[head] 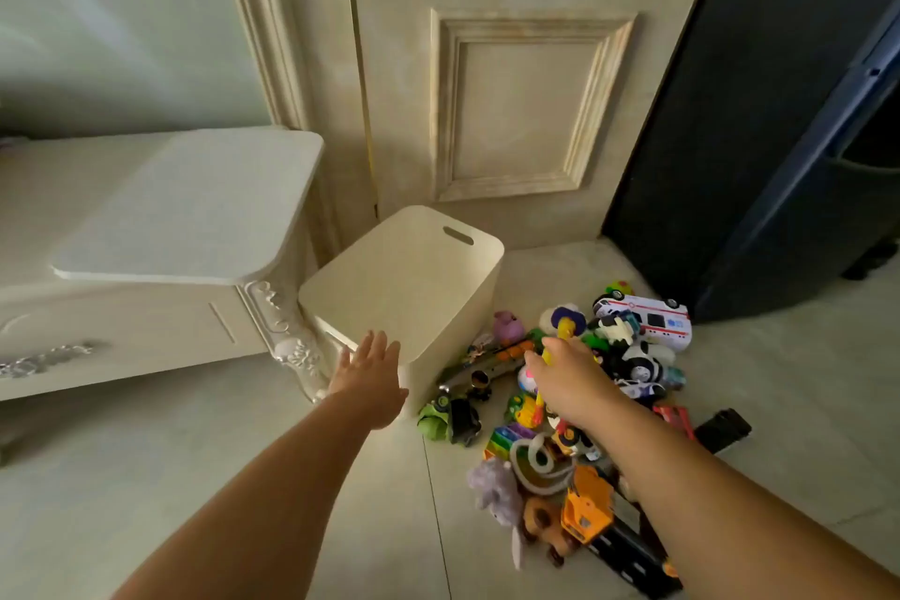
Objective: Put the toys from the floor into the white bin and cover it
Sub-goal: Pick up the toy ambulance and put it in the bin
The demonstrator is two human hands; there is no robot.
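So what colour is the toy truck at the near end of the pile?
The plastic toy truck is orange, shown best in the head view.

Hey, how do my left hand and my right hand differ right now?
The left hand is open, fingers straight, and holds nothing; the right hand has its fingers curled round a yellow toy. The left hand is at the near corner of the white bin; the right hand is over the toy pile on the floor. Both reach forward on bare arms.
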